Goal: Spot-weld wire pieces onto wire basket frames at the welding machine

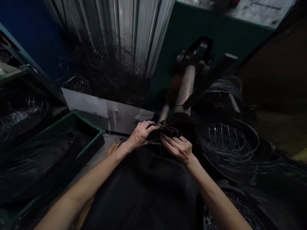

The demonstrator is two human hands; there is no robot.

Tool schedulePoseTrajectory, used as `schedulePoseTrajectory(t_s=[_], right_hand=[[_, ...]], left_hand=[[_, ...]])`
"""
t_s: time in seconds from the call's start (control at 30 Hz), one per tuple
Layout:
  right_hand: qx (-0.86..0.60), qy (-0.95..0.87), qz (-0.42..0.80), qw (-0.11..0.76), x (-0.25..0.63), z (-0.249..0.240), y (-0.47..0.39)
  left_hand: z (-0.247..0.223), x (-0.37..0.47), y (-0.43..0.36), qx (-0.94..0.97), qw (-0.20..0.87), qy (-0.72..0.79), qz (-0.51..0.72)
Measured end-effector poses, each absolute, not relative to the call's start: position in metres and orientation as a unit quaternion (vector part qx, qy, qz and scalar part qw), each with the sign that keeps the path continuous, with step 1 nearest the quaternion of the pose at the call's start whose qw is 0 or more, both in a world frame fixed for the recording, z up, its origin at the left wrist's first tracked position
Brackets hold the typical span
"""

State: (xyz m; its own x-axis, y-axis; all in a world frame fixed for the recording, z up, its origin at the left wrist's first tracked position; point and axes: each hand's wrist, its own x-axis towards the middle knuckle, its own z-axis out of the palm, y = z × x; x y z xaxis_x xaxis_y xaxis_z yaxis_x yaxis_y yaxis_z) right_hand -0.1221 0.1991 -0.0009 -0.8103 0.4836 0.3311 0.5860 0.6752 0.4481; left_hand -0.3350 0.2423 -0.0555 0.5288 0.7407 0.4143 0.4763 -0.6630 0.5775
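Note:
Between my two hands is a round wire frame (176,130) with thin crossing wires, close to the lower arm of a green machine. My left hand (142,134) grips its left side, thumb and fingers closed at the rim. My right hand (177,147) pinches the near right part, fingers pressed together on the wire. Just beyond the frame, the machine's thick metal cylinder (185,91) and a thinner rod (164,112) point towards me. The fingertips and part of the frame are dark and hard to make out.
Right of me, round wire grids (223,140) lie stacked. A dark tub of small metal pieces (236,204) stands below them. At left is a green crate (79,119) with wires. A pale panel (103,111) stands before a heap of wire (107,70). A dark bar (211,80) slants across the cylinder.

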Motion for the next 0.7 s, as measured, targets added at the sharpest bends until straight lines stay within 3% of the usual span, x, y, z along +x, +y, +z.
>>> schedulePoseTrajectory(t_s=[0.37, 0.57, 0.7], right_hand=[[-0.433, -0.872, -0.208, 0.097, -0.161, -0.004, 0.179], [-0.595, -0.749, -0.211, 0.203, -0.129, 0.015, 0.085], [-0.722, -0.65, -0.163, 0.175, -0.08, -0.001, -0.004]], left_hand=[[-0.082, -0.38, 0.252, 0.8, 0.248, 0.377, 0.395], [-0.083, -0.375, 0.243, 0.77, 0.274, 0.384, 0.429], [-0.082, -0.371, 0.234, 0.76, 0.272, 0.404, 0.43]])
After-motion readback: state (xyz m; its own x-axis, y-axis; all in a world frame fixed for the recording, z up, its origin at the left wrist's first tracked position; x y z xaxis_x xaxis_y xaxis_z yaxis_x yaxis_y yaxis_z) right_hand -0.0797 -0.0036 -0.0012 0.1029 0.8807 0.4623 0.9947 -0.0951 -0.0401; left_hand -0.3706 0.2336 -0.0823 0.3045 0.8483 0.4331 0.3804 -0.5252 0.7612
